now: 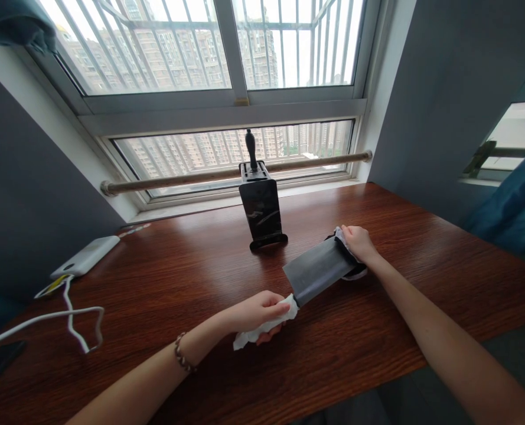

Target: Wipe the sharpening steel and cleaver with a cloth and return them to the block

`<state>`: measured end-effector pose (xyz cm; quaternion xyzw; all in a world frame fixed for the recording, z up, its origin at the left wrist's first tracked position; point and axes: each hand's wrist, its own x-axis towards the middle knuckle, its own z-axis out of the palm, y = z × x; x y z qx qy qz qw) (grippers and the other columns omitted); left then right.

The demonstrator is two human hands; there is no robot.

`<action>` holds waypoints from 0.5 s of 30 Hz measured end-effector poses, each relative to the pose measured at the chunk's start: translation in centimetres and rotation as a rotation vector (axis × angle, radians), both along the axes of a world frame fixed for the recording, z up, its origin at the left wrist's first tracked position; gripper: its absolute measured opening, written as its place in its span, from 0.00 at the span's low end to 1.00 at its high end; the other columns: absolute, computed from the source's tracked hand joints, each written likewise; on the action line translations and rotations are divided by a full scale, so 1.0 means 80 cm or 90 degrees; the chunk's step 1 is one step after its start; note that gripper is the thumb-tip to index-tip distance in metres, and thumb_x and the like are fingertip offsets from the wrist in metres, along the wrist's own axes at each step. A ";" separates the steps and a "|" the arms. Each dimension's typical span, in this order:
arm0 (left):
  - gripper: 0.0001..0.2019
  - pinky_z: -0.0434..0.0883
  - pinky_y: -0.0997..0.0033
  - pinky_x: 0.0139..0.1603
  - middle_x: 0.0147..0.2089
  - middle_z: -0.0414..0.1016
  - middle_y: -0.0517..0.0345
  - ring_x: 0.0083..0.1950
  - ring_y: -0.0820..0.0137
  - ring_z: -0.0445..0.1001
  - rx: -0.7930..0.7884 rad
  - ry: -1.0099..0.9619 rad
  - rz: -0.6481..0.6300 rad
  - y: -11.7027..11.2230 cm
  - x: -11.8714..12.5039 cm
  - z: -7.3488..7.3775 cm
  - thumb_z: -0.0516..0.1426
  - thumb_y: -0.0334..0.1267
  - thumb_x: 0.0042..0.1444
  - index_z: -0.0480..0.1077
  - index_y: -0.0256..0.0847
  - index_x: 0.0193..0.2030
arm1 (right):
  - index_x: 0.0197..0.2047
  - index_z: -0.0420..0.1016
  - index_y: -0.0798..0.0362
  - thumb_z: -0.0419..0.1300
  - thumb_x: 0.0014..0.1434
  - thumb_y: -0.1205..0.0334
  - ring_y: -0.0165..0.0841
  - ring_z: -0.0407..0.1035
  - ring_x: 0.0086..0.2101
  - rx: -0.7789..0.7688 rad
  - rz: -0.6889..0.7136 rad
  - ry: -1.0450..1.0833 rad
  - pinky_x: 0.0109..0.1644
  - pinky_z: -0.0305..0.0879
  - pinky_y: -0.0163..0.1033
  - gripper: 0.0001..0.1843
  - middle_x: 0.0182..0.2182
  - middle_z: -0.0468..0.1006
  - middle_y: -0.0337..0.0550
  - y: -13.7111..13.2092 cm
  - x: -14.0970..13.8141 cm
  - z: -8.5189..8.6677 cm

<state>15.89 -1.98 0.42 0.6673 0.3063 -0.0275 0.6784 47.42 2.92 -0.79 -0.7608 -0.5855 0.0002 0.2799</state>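
A person's two bare hands work over a reddish-brown wooden desk set against a barred window. The left hand, its wrist circled by a beaded bracelet, is clamped around a crumpled white tissue wrapped over the near left end of a broad grey cleaver blade. The blade slants across the desk's near middle, from the left hand up to the right. At its far right end, the right hand is clenched on a bunched black-and-pale cloth covering that end; whether the fingers press the metal beneath is hidden. Just beyond, near the desk's far edge, stands a black knife block with one dark handle rising from its top. Well apart at left lie a white power bank and a looping white cable.
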 end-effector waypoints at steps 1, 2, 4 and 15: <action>0.20 0.53 0.81 0.12 0.21 0.62 0.63 0.15 0.79 0.58 -0.001 0.000 0.000 0.000 0.000 0.000 0.48 0.56 0.56 0.60 0.38 0.32 | 0.22 0.70 0.56 0.40 0.63 0.56 0.34 0.66 0.25 0.012 0.002 0.007 0.29 0.49 0.37 0.26 0.23 0.75 0.52 -0.001 0.000 -0.001; 0.20 0.52 0.81 0.12 0.21 0.62 0.63 0.15 0.79 0.58 -0.002 0.000 0.000 0.000 0.000 0.000 0.48 0.56 0.56 0.60 0.38 0.32 | 0.23 0.69 0.56 0.40 0.63 0.54 0.34 0.66 0.25 0.024 0.006 0.012 0.28 0.48 0.37 0.26 0.23 0.74 0.51 -0.001 -0.001 -0.002; 0.20 0.52 0.81 0.12 0.21 0.62 0.63 0.15 0.79 0.58 -0.012 0.002 0.003 0.000 0.000 0.001 0.48 0.56 0.56 0.60 0.38 0.32 | 0.23 0.68 0.55 0.42 0.62 0.49 0.34 0.64 0.25 0.042 0.021 0.020 0.28 0.47 0.37 0.26 0.22 0.73 0.50 -0.002 -0.002 -0.004; 0.21 0.51 0.81 0.12 0.20 0.62 0.63 0.14 0.79 0.58 -0.025 0.017 0.010 -0.001 -0.001 0.003 0.49 0.57 0.55 0.60 0.38 0.32 | 0.13 0.54 0.52 0.50 0.55 0.48 0.28 0.53 0.20 0.066 0.087 0.164 0.27 0.43 0.37 0.25 0.13 0.57 0.37 0.002 0.003 -0.003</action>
